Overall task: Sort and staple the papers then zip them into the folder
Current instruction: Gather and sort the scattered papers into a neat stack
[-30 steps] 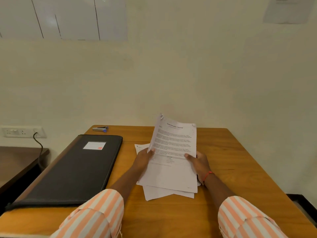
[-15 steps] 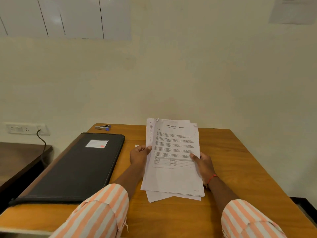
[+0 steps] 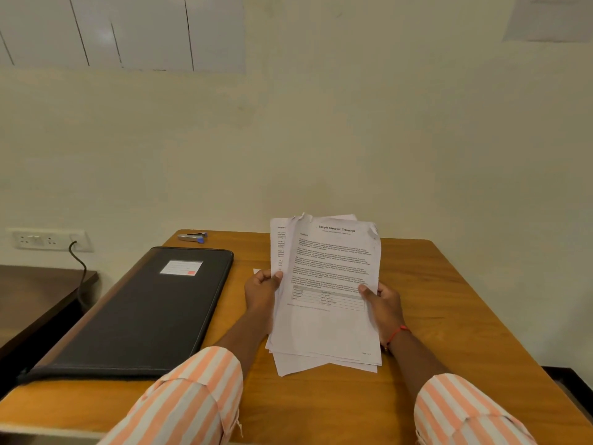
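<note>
On the table [image 3: 449,316] the folder [image 3: 144,309] lies at the left, the stapler [image 3: 193,236] behind it near the far edge. The papers [image 3: 327,329] are held over the middle, right of the folder, between left grip [image 3: 261,292] and right grip [image 3: 383,303]

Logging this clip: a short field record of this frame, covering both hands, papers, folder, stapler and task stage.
left hand: grips the papers at their left edge, thumb on top
right hand: grips their right edge, thumb on top
papers: uneven loose stack, far end tilted up, printed page on top
folder: black, closed, flat on the table left of the papers
stapler: near the table's far edge, beyond the folder, untouched
stage: papers in hand, not yet in folder
</note>
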